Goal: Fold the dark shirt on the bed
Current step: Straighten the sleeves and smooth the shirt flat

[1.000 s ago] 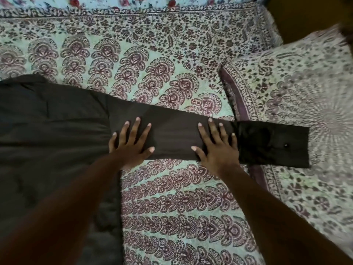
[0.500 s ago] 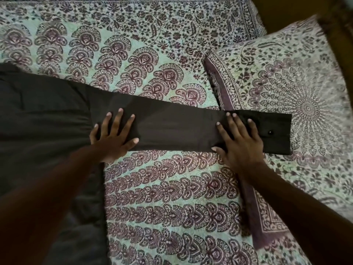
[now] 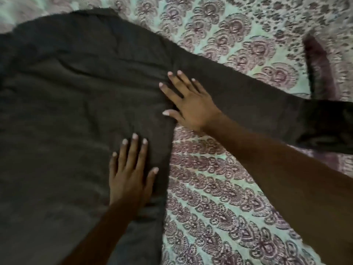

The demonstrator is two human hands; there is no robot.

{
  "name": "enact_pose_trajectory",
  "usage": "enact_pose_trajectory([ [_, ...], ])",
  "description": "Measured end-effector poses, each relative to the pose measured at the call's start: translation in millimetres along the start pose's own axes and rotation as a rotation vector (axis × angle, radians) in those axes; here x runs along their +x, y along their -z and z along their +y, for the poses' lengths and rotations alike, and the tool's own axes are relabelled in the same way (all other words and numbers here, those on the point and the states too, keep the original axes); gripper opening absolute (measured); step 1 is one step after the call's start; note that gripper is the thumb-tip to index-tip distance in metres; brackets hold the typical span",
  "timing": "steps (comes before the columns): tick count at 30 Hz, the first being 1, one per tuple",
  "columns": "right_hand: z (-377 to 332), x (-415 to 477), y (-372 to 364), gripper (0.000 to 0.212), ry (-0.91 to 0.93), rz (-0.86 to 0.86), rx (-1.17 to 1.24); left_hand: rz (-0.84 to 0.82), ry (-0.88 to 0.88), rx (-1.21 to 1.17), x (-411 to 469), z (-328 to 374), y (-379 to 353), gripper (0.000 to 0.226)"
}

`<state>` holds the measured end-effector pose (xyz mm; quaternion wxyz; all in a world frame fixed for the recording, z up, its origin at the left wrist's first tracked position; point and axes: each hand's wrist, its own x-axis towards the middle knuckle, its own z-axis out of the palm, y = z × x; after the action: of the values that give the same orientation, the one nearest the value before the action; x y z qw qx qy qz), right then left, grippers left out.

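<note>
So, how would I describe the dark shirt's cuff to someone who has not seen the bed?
Start from the pale-green and maroon patterned bedspread; the dark brown cloth shirt lies spread across it. Follow its long sleeve toward the picture's right edge: the cuff is the darker band at the sleeve's end.

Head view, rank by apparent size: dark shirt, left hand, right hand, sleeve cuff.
1. dark shirt, by far.
2. left hand and right hand: about alike, not ranked.
sleeve cuff: near hand size but cut by the frame edge, unsure.
</note>
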<state>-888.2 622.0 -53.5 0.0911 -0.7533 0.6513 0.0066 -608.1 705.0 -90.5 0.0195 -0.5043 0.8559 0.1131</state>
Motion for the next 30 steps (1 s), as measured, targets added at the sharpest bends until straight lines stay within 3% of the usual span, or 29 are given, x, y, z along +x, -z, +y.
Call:
enact_pose_trajectory([
  [3, -22.9, 58.7, 1.9, 0.08, 0.16, -0.069, -0.076, -0.06, -0.137, -0.006, -58.1, 4.8, -9.6, 0.083],
  [6, -33.6, 75.6, -10.0, 0.081, 0.176, -0.126, -0.104, -0.054, -0.205, -0.073, -84.1, 2.2, -7.9, 0.075],
  [11, -84.8, -21.9, -45.5, 0.08, 0.321, -0.08, -0.125, 0.102, 0.084, -0.142, -33.6, -43.9, 20.4, 0.066],
  [14, -116.8, -91.2, -52.5, 0.077, 0.54, -0.157, -0.079, 0.068, 0.03, -0.066, -18.9, -81.8, 22.5, 0.074],
  [16, -117.3, -91.2, -50.9, 0.078, 0.616, -0.155, -0.055, 0.021, -0.051, 0.009, -34.7, -97.9, 13.9, 0.078],
  [19, -104.8, -34.6, -44.5, 0.083, 0.367, -0.019, -0.038, -0.013, -0.119, 0.052, -77.0, -107.2, 4.9, 0.083],
  [21, -93.3, 13.5, -36.9, 0.089, 0.106, -0.014, -0.048, -0.016, -0.123, 0.049, -103.2, -110.3, 5.3, 0.086],
  [23, -91.2, 37.5, -38.8, 0.092, -0.027, -0.034, -0.071, -0.028, -0.134, 0.053, -126.0, -116.4, 7.0, 0.089],
  [25, -110.1, 28.3, -47.1, 0.095, 0.001, -0.049, -0.085, -0.041, -0.127, 0.073, -142.2, -124.8, 8.5, 0.091],
  [30, -188.7, -99.4, -64.4, 0.088, 0.318, -0.107, -0.047, -0.023, -0.085, 0.03, -152.2, -130.5, 9.5, 0.097],
])
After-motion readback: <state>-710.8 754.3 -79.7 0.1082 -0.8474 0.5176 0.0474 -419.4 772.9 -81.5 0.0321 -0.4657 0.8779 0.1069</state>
